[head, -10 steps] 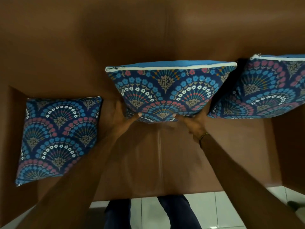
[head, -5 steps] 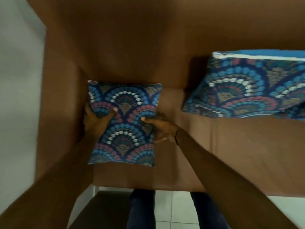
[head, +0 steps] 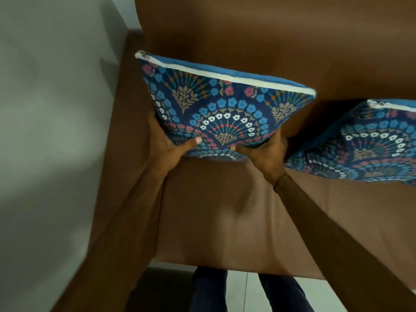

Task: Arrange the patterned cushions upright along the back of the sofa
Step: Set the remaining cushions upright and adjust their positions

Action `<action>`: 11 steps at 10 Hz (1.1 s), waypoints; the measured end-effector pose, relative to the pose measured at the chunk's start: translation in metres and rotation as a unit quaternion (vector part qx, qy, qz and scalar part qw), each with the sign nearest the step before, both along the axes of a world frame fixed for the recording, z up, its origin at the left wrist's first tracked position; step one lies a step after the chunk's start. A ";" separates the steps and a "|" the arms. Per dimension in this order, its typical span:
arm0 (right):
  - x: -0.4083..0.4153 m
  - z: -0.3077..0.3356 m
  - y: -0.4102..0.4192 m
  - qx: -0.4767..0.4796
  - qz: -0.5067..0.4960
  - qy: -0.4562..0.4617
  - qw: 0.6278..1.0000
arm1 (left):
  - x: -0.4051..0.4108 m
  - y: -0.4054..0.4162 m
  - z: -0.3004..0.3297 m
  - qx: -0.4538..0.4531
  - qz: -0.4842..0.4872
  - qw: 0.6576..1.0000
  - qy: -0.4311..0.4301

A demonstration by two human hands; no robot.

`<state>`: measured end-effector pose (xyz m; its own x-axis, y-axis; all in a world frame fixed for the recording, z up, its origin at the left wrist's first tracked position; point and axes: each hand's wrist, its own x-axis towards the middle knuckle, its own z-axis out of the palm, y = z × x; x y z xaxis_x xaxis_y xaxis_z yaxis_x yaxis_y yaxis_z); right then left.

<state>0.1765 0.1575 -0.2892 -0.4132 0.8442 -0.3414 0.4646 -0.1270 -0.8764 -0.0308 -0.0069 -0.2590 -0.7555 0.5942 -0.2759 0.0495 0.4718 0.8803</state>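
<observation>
- A grey wall (head: 51,131) fills the left side; the brown sofa (head: 225,210) has its armrest right beside it.
- The left hand (head: 167,144) grasps the lower left corner of a patterned cushion (head: 222,109), thumb on the printed face.
- That cushion is held above the seat near the sofa's left end, its white zipper edge uppermost and running left to right, tilted down towards the right, blue back turned to the backrest.
- The right hand (head: 265,152) grips its lower right edge.
- A second cushion (head: 364,143) leans upright against the backrest just to the right; bare seat lies open in front.
</observation>
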 end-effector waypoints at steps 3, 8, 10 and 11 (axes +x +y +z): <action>-0.018 -0.002 0.005 -0.011 0.079 -0.024 0.997 | 0.006 -0.010 -0.006 -0.012 0.010 1.000 0.014; 0.197 0.013 0.074 -0.002 0.094 -0.156 0.983 | 0.228 0.063 0.019 -0.149 0.021 0.989 0.006; 0.346 0.039 0.156 0.050 -0.127 -0.145 0.980 | 0.310 0.156 -0.026 -0.078 -0.069 0.994 -0.027; 0.371 0.049 0.199 0.034 -0.195 -0.096 0.975 | 0.329 0.208 -0.010 -0.052 -0.099 0.993 -0.047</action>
<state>0.5479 0.3568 -0.2405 0.0109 0.9479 -0.3183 0.5496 -0.2716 -0.7900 0.2984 0.2011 -0.2688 -0.5951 0.6926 -0.4078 0.0692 0.5497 0.8325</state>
